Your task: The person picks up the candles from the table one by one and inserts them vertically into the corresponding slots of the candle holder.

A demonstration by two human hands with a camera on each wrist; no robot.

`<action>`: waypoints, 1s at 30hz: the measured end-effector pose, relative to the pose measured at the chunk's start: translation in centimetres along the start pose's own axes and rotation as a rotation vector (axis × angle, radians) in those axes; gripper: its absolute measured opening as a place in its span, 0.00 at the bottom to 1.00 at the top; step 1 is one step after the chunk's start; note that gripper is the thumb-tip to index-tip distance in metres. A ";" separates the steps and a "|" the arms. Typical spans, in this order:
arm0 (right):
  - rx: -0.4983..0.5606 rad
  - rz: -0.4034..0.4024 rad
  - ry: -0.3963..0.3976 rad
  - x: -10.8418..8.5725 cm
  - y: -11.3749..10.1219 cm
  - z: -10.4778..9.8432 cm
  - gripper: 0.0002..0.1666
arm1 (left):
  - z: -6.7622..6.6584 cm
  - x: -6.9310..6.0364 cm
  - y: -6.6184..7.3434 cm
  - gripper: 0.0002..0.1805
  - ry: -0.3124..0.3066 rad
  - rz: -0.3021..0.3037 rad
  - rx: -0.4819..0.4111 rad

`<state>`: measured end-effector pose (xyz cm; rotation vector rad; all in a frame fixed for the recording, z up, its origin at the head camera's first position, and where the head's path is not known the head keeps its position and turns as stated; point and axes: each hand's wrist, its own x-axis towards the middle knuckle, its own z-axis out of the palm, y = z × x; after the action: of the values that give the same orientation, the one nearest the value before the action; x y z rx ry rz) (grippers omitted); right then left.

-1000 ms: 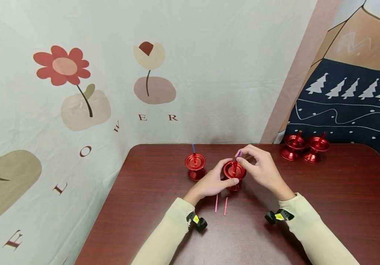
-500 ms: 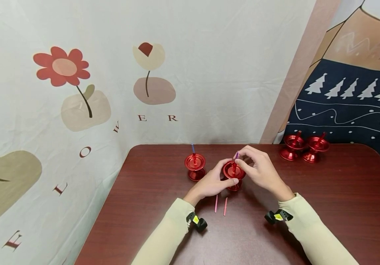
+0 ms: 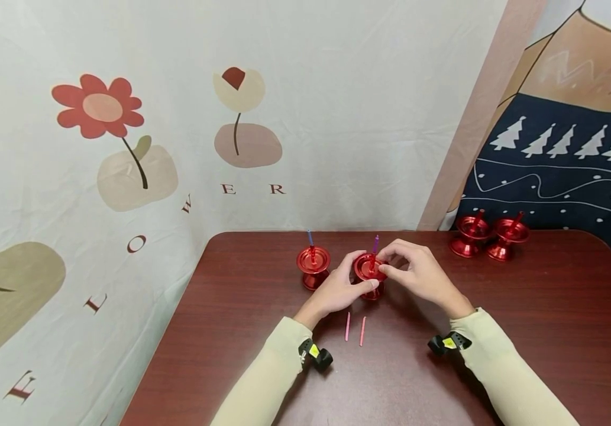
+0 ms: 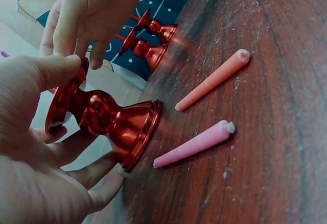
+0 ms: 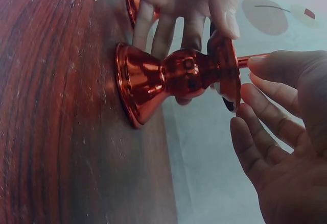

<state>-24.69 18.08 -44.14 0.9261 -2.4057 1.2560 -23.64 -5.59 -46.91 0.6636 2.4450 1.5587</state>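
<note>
My left hand grips a red metal candle holder, its thumb on the near side of the dish and its fingers round the far side. A purple candle stands upright in the holder's central tube. My right hand is at the right of the dish; in the right wrist view its thumb and fingers close on the red tube above the dish. To the left stands a second red holder with a blue candle. A pink candle and a coral candle lie nearer me.
Two more red candle holders stand side by side at the table's back right, with only their red tubes showing on top. The brown wooden table meets a printed cloth backdrop along its back edge.
The purple candle has come upright in the tube, and my right fingers have slid down from it to the tube. My left hand and the holder have shifted slightly left and away from me.
</note>
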 end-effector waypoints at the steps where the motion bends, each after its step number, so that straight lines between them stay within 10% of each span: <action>1: -0.002 0.004 0.001 0.0 0.1 -0.1 0.11 | 0.0 0.0 0.0 0.43 0.007 0.003 -0.006; 13: -0.076 0.109 0.068 -0.2 1.2 -1.6 0.10 | -0.3 0.3 0.0 0.42 0.122 -0.075 -0.033; 30: -0.199 0.450 0.560 -2.3 3.5 -8.1 0.12 | -0.5 0.4 -0.4 0.42 0.188 -0.101 -0.017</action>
<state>-25.66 27.04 -42.74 -0.0446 -2.2648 1.1764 -24.27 -6.00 -47.06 0.3998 2.5488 1.6694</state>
